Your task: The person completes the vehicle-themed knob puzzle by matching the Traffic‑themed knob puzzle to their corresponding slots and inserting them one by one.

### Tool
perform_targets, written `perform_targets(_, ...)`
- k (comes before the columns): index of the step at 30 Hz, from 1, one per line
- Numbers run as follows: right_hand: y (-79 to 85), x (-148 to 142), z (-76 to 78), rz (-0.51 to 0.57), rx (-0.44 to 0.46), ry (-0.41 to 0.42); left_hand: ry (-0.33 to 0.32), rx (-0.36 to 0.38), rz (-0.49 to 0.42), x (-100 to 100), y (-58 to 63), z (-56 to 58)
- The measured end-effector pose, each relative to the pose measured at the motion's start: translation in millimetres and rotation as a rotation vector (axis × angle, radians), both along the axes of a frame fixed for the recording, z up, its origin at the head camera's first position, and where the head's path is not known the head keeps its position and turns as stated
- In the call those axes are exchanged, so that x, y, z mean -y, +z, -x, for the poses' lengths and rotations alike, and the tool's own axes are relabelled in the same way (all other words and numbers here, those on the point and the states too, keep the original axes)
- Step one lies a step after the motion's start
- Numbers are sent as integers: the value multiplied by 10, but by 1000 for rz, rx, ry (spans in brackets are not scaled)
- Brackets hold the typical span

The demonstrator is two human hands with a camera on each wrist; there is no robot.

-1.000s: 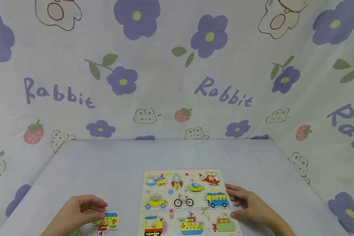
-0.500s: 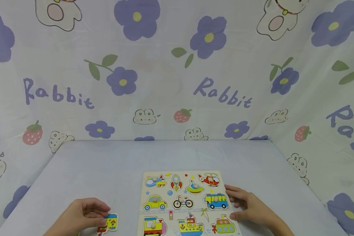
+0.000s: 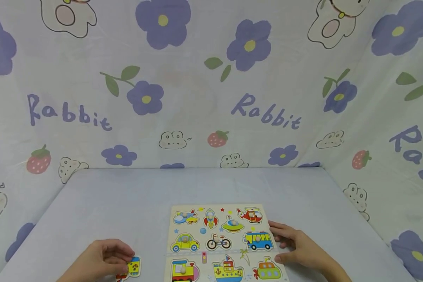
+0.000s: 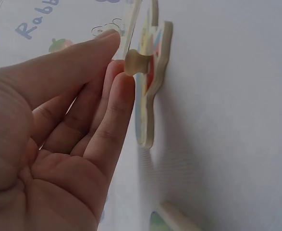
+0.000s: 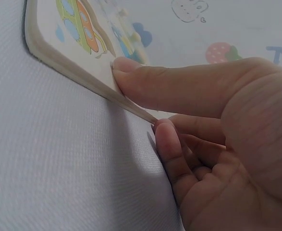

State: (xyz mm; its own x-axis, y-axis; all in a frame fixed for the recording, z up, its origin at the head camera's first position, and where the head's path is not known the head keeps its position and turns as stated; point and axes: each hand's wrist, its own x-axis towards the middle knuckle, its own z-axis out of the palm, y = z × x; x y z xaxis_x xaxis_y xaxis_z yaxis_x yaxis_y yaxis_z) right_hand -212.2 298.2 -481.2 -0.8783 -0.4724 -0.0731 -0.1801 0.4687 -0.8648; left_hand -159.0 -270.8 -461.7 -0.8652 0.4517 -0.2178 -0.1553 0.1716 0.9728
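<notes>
My left hand (image 3: 100, 260) is at a boat-shaped puzzle piece (image 3: 134, 269), which lies at the lower left of the head view with its blue hull away from me. In the left wrist view, the wooden knob (image 4: 138, 62) sits at the fingertips; one finger appears to touch it, and a gap shows between thumb and knob. My right hand (image 3: 297, 244) holds the right edge of the wooden puzzle board (image 3: 229, 248). In the right wrist view its thumb lies on the top face and a fingertip meets the edge.
A second piece (image 4: 162, 222), partly green, shows at the bottom of the left wrist view. On the board are knobbed vehicle pieces, including a car (image 3: 185, 243) and a bus (image 3: 258, 239). Boat (image 3: 228, 270) and submarine (image 3: 267, 270) pictures show without knobs. A patterned cloth surrounds the table.
My left hand has shifted slightly right and closer over the boat piece, hiding its knob in the head view. My right hand stays on the board's edge.
</notes>
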Motion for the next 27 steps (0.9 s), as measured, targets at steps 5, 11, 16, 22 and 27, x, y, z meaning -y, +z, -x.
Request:
perform_targets(5,0,6,0,-9,2,-7,-18,3,-6,-3,-54,5)
perform_targets(11,3,11,2,-5,21,-28,-16,10,-10,-3,-60,9)
perform_targets(16,10,20,-5,4,41,-40,-41,-17,4,1,-39,-3)
perform_targets(22,11,22,-5,6,40,-40,-47,-37,45,3,-21,-10)
perform_targets(27,6,20,-3,13,43,-39,-47,-60,66,8,-41,-11)
